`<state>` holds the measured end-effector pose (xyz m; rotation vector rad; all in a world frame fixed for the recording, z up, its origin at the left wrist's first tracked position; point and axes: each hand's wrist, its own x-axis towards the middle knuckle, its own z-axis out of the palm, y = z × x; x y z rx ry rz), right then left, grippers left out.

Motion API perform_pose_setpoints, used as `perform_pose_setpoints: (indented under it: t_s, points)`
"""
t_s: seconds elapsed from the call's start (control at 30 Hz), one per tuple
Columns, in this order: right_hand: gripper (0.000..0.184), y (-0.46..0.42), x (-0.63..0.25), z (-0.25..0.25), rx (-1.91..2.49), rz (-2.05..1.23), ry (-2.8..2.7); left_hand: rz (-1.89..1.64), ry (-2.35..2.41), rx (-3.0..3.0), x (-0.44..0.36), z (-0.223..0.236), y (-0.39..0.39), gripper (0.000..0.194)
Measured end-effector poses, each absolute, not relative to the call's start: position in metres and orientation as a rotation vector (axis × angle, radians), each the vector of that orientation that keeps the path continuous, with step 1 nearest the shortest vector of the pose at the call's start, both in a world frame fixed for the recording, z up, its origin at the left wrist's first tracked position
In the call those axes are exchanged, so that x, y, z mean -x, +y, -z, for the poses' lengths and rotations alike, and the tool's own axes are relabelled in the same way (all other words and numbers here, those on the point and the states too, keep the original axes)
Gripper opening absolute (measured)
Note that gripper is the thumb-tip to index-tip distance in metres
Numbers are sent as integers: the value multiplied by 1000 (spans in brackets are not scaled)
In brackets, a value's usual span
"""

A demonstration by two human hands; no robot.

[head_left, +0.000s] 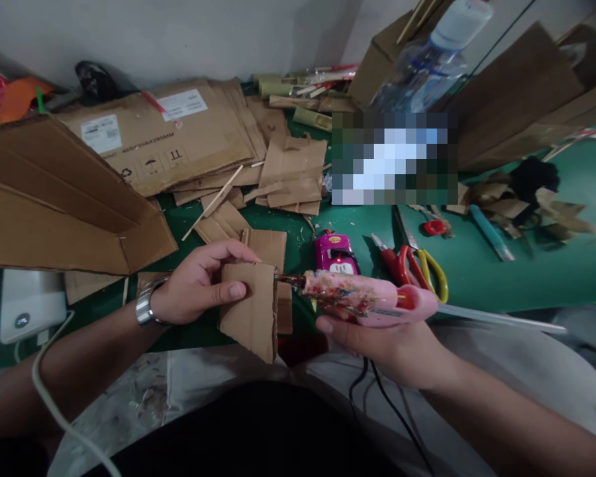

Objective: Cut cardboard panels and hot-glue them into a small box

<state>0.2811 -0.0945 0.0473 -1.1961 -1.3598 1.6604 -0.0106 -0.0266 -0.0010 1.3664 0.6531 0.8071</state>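
Between the thumb and fingers of my left hand is a small piece of cardboard, held up over the table's front edge. My right hand is wrapped round a pink glue gun, its body smeared with dried residue. The dark nozzle points left and meets the upper right edge of the cardboard piece; whether it touches I cannot tell. A long translucent glue stick sticks out of the gun's back end. Behind the held piece, another cardboard strip lies on the green table.
A magenta tape measure and scissors with red and yellow handles lie just beyond the gun. An open cardboard box stands left, above a white power bank with a cable. Flattened cardboard and a plastic bottle are behind.
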Motion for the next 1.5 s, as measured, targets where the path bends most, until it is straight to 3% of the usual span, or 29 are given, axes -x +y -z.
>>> perform_pose_setpoints:
  t_s: [0.97,1.2,1.5]
  points:
    - [32,-96,-280,-49,1194,-1709,-1302,-810,666,-1372,9,-1,-26,38]
    - [23,-94,-281,-50,1194,-1644,-1395,-812,655,-1375,11,-1,-26,36]
    - [29,-95,-280,-51,1226,-1649,-1363,-812,683,-1353,11,0,-26,39]
